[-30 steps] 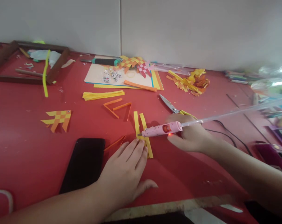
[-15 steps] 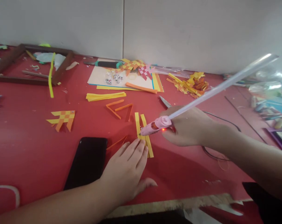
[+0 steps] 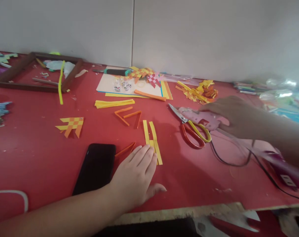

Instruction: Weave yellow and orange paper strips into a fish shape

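Note:
My left hand (image 3: 134,177) lies flat, fingers stretched out, over the lower ends of folded yellow paper strips (image 3: 154,138) on the red table. Two strip ends stick out beyond the fingertips. Blurred by motion, my right hand (image 3: 234,117) is around a pink glue gun (image 3: 201,117) low over the table on the right. A clear glue stick (image 3: 245,143) trails from the gun's back towards the lower right. Scissors (image 3: 192,131) with red and yellow handles lie half open just in front of the gun. Folded orange strips (image 3: 129,115) rest beyond my left hand.
A black phone (image 3: 96,168) lies left of my left hand, near a woven paper fish (image 3: 71,125). Yellow strips (image 3: 115,103), paper sheets (image 3: 102,84) and paper scraps (image 3: 201,92) lie farther back. A brown frame (image 3: 23,86) is back left. A black cord (image 3: 228,163) runs right.
My right hand has carried the glue gun from above the yellow strips to the right, down beside the scissors, which now show fully. My left hand keeps its place on the strips.

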A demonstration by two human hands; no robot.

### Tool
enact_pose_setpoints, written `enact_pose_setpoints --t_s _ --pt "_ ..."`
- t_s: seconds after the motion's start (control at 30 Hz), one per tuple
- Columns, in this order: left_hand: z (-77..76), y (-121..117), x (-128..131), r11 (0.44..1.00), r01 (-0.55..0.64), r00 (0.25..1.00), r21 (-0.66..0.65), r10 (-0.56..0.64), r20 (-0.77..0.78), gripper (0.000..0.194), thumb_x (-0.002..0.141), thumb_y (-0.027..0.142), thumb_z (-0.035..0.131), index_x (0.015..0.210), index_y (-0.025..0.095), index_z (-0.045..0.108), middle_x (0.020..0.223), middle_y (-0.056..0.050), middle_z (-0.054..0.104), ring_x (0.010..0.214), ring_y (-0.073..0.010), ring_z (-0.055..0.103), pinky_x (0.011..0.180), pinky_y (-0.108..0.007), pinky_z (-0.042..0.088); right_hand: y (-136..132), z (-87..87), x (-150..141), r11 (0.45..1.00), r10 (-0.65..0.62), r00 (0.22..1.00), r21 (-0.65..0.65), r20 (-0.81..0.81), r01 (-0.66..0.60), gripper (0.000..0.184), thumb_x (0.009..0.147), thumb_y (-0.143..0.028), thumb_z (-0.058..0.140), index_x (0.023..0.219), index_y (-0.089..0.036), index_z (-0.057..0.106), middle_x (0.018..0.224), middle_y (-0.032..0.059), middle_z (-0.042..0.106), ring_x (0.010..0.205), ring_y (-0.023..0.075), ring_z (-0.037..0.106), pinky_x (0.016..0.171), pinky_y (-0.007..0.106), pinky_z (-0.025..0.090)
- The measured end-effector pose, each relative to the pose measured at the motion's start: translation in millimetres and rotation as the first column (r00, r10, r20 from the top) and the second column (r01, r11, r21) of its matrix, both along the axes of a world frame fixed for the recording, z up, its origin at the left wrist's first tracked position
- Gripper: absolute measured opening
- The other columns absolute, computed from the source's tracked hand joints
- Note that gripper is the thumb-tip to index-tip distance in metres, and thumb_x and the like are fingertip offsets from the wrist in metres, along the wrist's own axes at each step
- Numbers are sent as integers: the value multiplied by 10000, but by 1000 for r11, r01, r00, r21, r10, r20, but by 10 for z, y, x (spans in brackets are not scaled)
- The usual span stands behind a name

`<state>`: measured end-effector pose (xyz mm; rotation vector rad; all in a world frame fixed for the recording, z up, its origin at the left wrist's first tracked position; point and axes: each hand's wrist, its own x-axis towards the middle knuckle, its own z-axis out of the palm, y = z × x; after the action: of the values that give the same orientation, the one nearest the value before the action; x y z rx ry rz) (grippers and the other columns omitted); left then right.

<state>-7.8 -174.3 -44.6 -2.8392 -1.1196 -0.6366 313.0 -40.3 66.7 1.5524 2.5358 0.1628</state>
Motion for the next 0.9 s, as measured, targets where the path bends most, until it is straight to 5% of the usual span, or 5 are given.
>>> enact_pose_setpoints --t_s 0.23,0.37,0.5,0.73,0.9 --pt "355 106 -92 1000 10 998 -23 -9 54 589 995 510 346 1230 29 592 1229 -204 652 1115 -354 595 969 -506 470 90 -305 1009 959 -264 949 -59 173 277 410 640 62 489 920 -160 690 956 150 724 915 229 588 790 358 361" --pt "490 330 -285 959 -197 979 -204 183 -87 320 973 221 374 1056 59 637 968 -167 671 896 -323 634 786 -490 524 -17 -571 1297 969 -205 975 -121 90 215 412 659 47 464 932 -154 698 996 165 716 966 252 613 883 362 413" --pt "461 558 -466 858 -291 955 -424 234 -182 360 955 115 314 1158 126 612 1064 -142 649 974 -280 635 846 -440 505 -97 -720 1416 988 -106 994 -116 -4 105 488 719 3 448 1120 -146 682 1183 185 680 1143 263 589 996 372 412" --pt "488 856 -548 804 0 993 -595 -73 -98 336 936 163 418 1124 256 681 1076 -57 613 847 -169 641 766 -288 480 -299 -516 693 975 15 997 221 -79 2 445 768 -64 426 1149 -159 635 1114 153 692 1089 302 602 974 465 450" --pt "481 945 -573 804 97 988 -587 -148 -41 240 905 159 486 898 218 719 994 -35 636 810 -144 638 724 -250 470 -603 -397 -266 984 151 951 131 -269 -120 375 911 -85 379 1192 -158 616 1180 130 673 1178 268 573 1037 441 439"
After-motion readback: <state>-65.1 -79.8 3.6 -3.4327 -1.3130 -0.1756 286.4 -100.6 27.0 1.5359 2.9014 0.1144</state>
